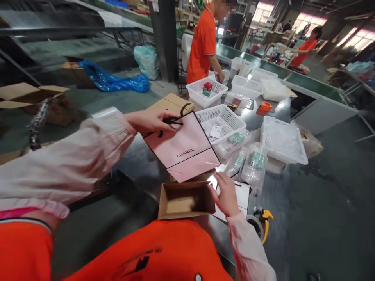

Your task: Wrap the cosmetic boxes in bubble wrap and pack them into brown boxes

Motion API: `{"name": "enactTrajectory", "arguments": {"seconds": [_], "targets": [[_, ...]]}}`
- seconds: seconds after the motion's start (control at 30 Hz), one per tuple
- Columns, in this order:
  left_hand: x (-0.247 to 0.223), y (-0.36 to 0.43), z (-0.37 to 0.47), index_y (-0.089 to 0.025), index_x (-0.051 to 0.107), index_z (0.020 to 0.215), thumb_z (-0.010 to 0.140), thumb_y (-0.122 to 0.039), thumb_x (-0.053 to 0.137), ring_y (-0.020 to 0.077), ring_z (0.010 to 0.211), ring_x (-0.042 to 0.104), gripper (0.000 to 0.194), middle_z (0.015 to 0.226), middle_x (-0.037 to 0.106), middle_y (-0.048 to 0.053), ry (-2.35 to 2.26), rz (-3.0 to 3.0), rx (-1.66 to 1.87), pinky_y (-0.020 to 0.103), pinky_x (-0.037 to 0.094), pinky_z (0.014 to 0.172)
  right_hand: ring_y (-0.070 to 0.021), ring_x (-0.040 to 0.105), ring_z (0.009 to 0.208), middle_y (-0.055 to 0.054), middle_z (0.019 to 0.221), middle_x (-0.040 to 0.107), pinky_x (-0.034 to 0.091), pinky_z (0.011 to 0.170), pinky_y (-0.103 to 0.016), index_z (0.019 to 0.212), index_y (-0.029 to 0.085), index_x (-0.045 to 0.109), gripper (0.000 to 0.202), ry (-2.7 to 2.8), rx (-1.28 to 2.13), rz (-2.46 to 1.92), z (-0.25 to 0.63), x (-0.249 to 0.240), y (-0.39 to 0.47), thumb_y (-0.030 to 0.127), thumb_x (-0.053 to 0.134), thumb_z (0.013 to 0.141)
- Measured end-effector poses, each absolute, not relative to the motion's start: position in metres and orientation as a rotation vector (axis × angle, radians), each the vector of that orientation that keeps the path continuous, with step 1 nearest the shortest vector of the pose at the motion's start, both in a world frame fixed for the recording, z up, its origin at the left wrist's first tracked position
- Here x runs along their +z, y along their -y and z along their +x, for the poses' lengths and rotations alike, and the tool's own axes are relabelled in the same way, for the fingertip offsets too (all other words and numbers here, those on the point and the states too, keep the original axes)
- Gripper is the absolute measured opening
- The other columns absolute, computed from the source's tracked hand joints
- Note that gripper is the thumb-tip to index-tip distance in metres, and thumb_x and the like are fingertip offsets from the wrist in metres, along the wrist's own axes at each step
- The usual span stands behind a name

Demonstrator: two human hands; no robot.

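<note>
A pale pink paper bag (187, 150) with black edges and black handles hangs tilted from my left hand (156, 121), whose fingers are closed round its top and handles. Below the bag, at the table's near edge, an open brown cardboard box (184, 201) faces me with its opening. My right hand (226, 194) is at the box's right side, fingers apart, thumb near its rim. Another flat bag (242, 197), white with black edges, lies partly under my right hand. Bubble-wrapped items (254, 168) lie beyond it.
White baskets (222, 119) and a white tray (284, 140) stand farther along the table (278, 199). A yellow tape dispenser (265, 224) is at my right. A person in orange (202, 47) works at the far side. Blue plastic (114, 80) lies back left.
</note>
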State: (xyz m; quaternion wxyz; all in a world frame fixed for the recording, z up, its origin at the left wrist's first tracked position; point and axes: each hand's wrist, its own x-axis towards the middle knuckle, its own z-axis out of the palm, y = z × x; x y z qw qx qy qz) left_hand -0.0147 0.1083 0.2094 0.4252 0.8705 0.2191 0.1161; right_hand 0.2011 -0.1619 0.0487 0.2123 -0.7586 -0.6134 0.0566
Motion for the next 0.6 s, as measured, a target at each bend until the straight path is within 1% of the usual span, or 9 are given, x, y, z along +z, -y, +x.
{"name": "enactTrajectory", "arguments": {"seconds": [0.03,0.07,0.1,0.13,0.2,0.3,0.4,0.5,0.6], "targets": [[0.199,-0.116,-0.006,0.01,0.058,0.113,0.092,-0.026,0.02,0.01,0.086,0.065,0.057,0.11,0.07,0.001,-0.546,2.167,0.263,0.014,0.045,0.066,-0.0329,0.049,0.128,-0.017,0.129,0.064,0.035,0.11,-0.052,0.122,0.017,0.061,0.035,1.84,0.166,-2.068,0.189,0.052,0.147,0.034,0.059,0.092],[0.187,-0.124,0.002,0.01,0.057,0.117,0.092,-0.027,0.021,0.0122,0.089,0.066,0.057,0.114,0.069,0.004,-0.577,2.156,0.218,0.016,0.046,0.068,-0.0332,0.048,0.129,-0.016,0.127,0.065,0.033,0.11,-0.052,0.119,0.018,0.063,0.031,1.932,0.173,-2.067,0.179,0.052,0.136,0.031,0.061,0.091],[0.173,-0.133,0.011,0.008,0.058,0.117,0.09,-0.028,0.031,0.0142,0.089,0.067,0.052,0.114,0.07,0.008,-0.626,2.138,0.174,0.018,0.048,0.069,-0.0328,0.05,0.126,-0.014,0.122,0.067,0.033,0.109,-0.052,0.115,0.019,0.064,0.026,1.975,0.169,-2.096,0.172,0.048,0.128,0.027,0.062,0.09],[0.158,-0.141,0.02,0.004,0.062,0.115,0.084,-0.027,0.05,0.0158,0.085,0.068,0.046,0.109,0.073,0.01,-0.703,2.136,0.091,0.018,0.05,0.068,-0.0312,0.053,0.121,-0.011,0.115,0.069,0.033,0.106,-0.05,0.11,0.02,0.066,0.02,1.974,0.147,-2.129,0.168,0.041,0.124,0.022,0.061,0.091],[0.128,-0.155,0.037,-0.005,0.069,0.108,0.069,-0.019,0.067,0.0181,0.083,0.069,0.042,0.1,0.076,0.008,-0.826,2.176,0.022,0.019,0.051,0.068,-0.0262,0.058,0.109,-0.007,0.105,0.071,0.034,0.101,-0.046,0.101,0.022,0.068,0.015,1.915,0.037,-2.144,0.167,0.022,0.123,0.016,0.058,0.092],[0.092,-0.168,0.05,-0.014,0.072,0.098,0.068,-0.019,0.065,0.0192,0.085,0.067,0.031,0.091,0.075,0.002,-0.854,2.177,0.077,0.021,0.05,0.073,-0.0202,0.059,0.099,-0.006,0.104,0.069,0.031,0.098,-0.04,0.103,0.023,0.07,0.019,1.835,-0.183,-2.03,0.176,-0.002,0.129,0.012,0.057,0.093],[0.075,-0.169,0.052,-0.015,0.071,0.093,0.07,-0.023,0.061,0.0187,0.08,0.064,0.026,0.083,0.072,0.002,-0.802,2.118,0.098,0.023,0.047,0.072,-0.0164,0.059,0.095,-0.004,0.102,0.068,0.029,0.095,-0.037,0.104,0.024,0.07,0.023,1.802,-0.209,-1.935,0.182,-0.008,0.132,0.01,0.054,0.095],[0.078,-0.167,0.054,-0.014,0.071,0.091,0.071,-0.021,0.058,0.0177,0.078,0.061,0.025,0.08,0.07,0.002,-0.757,2.138,0.083,0.024,0.045,0.072,-0.017,0.059,0.097,-0.004,0.101,0.07,0.028,0.094,-0.036,0.097,0.023,0.07,0.021,1.785,-0.166,-1.913,0.182,-0.003,0.129,0.009,0.055,0.094],[0.093,-0.169,0.058,-0.012,0.071,0.097,0.074,-0.019,0.056,0.0169,0.08,0.06,0.028,0.085,0.07,0.003,-0.658,2.191,0.142,0.024,0.045,0.075,-0.0193,0.058,0.101,-0.004,0.103,0.072,0.027,0.096,-0.037,0.104,0.022,0.069,0.023,1.815,-0.144,-1.901,0.182,0.0,0.126,0.007,0.057,0.092]]}}
